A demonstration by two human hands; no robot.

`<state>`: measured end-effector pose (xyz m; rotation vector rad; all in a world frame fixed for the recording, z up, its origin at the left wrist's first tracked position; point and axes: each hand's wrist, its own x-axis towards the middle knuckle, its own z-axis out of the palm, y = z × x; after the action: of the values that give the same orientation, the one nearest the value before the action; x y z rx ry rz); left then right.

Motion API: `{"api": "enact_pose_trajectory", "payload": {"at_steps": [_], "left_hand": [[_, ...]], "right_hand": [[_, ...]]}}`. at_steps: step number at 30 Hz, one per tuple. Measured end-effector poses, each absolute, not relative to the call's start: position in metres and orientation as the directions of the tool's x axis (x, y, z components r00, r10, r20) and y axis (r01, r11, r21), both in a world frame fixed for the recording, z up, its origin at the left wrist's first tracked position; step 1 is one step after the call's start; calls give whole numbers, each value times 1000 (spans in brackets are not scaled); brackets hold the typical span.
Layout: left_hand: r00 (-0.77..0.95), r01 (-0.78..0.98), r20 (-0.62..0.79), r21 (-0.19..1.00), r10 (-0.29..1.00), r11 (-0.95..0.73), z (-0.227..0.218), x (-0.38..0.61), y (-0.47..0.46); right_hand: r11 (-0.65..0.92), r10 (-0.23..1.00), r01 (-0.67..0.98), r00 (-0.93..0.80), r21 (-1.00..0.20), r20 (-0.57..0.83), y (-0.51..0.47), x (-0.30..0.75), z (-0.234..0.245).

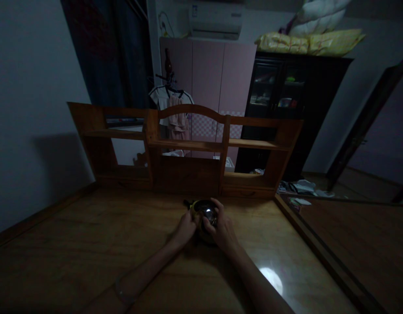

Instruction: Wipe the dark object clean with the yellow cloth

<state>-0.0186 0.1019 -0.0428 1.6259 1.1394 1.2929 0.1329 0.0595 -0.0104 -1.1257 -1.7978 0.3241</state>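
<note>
A rounded object (206, 207) with a shiny dark top and yellowish edges is on the wooden desk, near its shelf unit. A bright reflection shows on its top; its exact kind is not clear in the dim light. My left hand (186, 227) is closed on its left side, fingertips partly hidden. From the right, my right hand (223, 227) curls its fingers and thumb around the object. A small dark part sticks out at its upper left, and its lower side lies in shadow.
A wooden shelf unit (188, 145) stands along the desk's (99, 248) far edge. The wall (34, 131) borders the left side. Lamp glare shows at the right front. Beyond are a pink wardrobe (206, 74), hanging clothes (177, 109) and a dark cabinet (311, 96).
</note>
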Motion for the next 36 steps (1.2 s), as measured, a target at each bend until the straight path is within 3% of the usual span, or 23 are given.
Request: {"api": "enact_pose_trajectory", "payload": {"at_steps": [15,27,32,36], "left_hand": [[114,189,320,922,940,-337,-43,-16,102],[-30,252,313,921,949,-295,-43,-19,101],[-36,299,306,912,951,-282,-46,-19,102],[-3,298,295,912,955,-281,-47,-19,103]], "right_hand": [[529,823,539,-135,-656,553,59,135,-10],[538,830,475,-155,-697,535,54,133,-4],[488,867,394,-116,-779,485,52,141,4],[465,872,433,-71,-772,485,58,146,-2]]}}
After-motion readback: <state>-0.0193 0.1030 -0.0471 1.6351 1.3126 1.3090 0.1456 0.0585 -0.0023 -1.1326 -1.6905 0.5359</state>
